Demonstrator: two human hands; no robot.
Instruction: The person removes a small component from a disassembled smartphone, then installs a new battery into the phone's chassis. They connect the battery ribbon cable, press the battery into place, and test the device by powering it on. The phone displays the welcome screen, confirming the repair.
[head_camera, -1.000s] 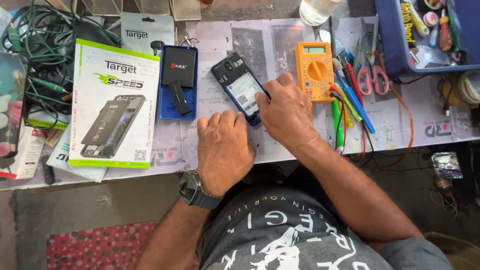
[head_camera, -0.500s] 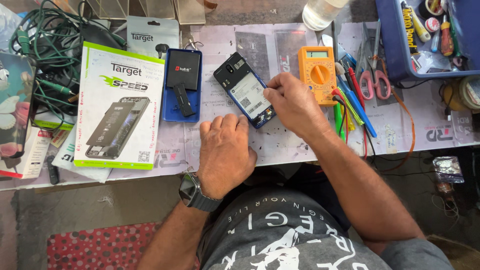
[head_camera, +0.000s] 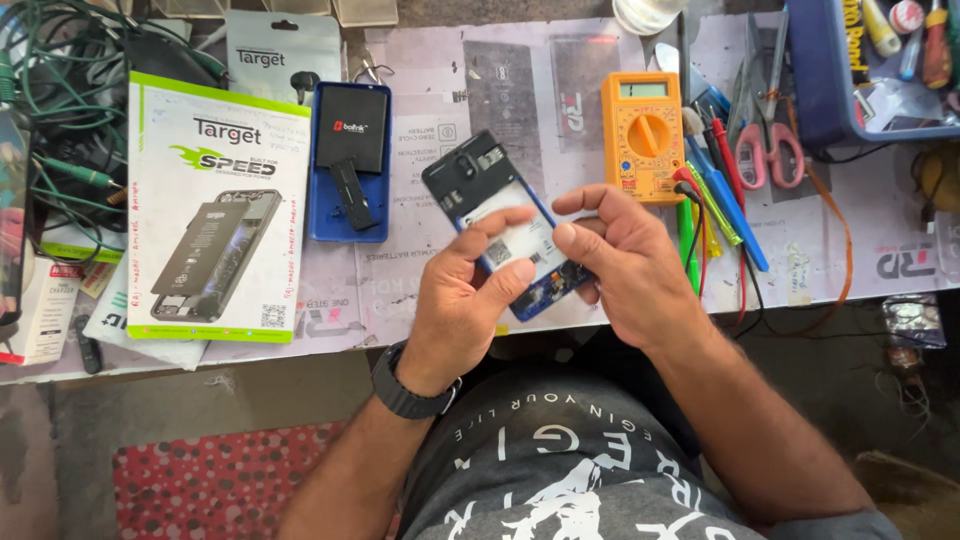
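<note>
Paper-covered workbench (head_camera: 420, 300), cluttered; both hands (head_camera: 470, 300) hold an opened phone (head_camera: 480, 185)

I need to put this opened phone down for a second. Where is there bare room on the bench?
The paper mat lies bare between the blue phone cover and the orange multimeter, above the left hand. The right hand borders crowded screwdrivers; cables and the white box fill the left.
</note>
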